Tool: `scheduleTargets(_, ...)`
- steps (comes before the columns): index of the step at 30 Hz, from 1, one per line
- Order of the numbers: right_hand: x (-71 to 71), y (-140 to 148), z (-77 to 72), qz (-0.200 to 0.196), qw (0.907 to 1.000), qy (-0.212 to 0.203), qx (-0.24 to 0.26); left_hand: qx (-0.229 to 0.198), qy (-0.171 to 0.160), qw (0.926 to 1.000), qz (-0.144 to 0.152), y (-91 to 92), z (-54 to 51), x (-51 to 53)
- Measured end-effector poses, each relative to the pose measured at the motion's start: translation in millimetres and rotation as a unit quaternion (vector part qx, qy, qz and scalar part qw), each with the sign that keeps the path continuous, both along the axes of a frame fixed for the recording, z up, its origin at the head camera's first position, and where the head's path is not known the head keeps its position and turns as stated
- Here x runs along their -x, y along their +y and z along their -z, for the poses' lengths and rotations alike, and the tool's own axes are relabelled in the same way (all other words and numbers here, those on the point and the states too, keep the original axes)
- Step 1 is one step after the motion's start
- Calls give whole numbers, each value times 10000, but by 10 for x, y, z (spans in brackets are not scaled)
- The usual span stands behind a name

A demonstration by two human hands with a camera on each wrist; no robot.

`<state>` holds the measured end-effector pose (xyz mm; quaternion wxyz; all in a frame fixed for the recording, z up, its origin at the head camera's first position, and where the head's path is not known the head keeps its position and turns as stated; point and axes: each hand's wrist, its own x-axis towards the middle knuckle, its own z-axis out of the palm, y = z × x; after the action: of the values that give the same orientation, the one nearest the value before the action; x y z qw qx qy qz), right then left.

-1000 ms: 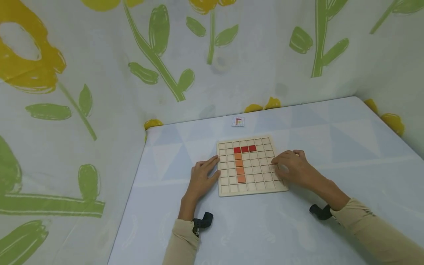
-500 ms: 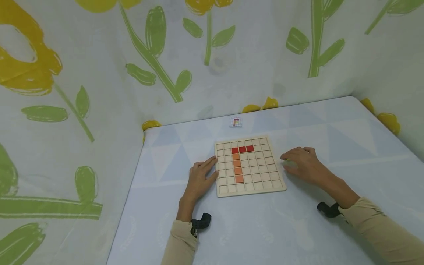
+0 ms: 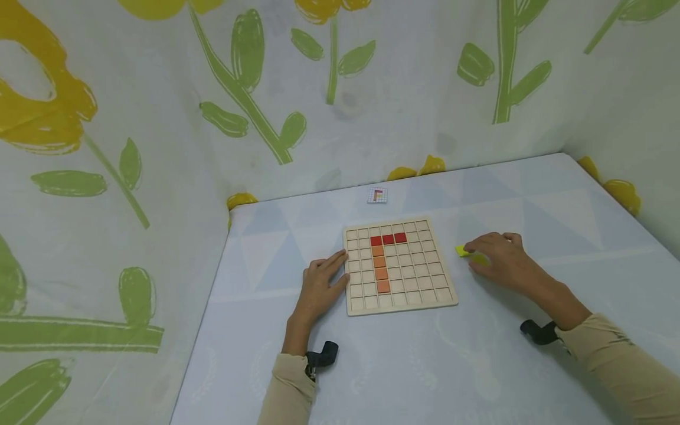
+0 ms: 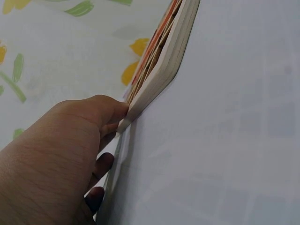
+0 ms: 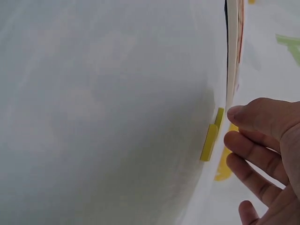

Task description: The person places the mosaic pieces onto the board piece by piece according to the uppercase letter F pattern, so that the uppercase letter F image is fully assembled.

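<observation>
A wooden grid board [image 3: 414, 271] lies on the table. Three red tiles [image 3: 388, 239] form a row in it, and below their left end runs a column of several orange tiles [image 3: 381, 273]. My left hand [image 3: 319, 286] rests its fingertips and thumb against the board's left edge; the left wrist view shows the thumb [image 4: 112, 110] on that edge. To the right of the board, my right hand [image 3: 502, 260] hovers over two yellow tiles [image 3: 461, 251] on the table. In the right wrist view its fingers are loosely bent, apart from the yellow tiles [image 5: 209, 143].
A small card [image 3: 378, 195] with a coloured grid pattern lies behind the board, near the back of the table [image 3: 404, 366]. A white cloth wall [image 3: 398, 118] printed with flowers stands behind and at the left. Each wrist wears a black camera [image 3: 324, 354].
My right hand has moved right, away from the board's right edge, and the yellow tiles now show beneath it. The left hand stays at the board.
</observation>
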<state>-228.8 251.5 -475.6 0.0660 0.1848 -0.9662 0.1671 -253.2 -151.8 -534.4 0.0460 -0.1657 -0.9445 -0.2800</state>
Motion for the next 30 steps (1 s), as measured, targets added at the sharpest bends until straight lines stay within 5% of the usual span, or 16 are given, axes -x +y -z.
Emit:
scheduleTargets(11, 21, 168, 46, 20, 9994, -312, -170, 4, 55, 10000, 58, -19, 0, -3)
scheduleTargets(30, -2, 111, -2, -107, 9997, -104, -170, -174, 154, 9997, 75, -10, 14, -9)
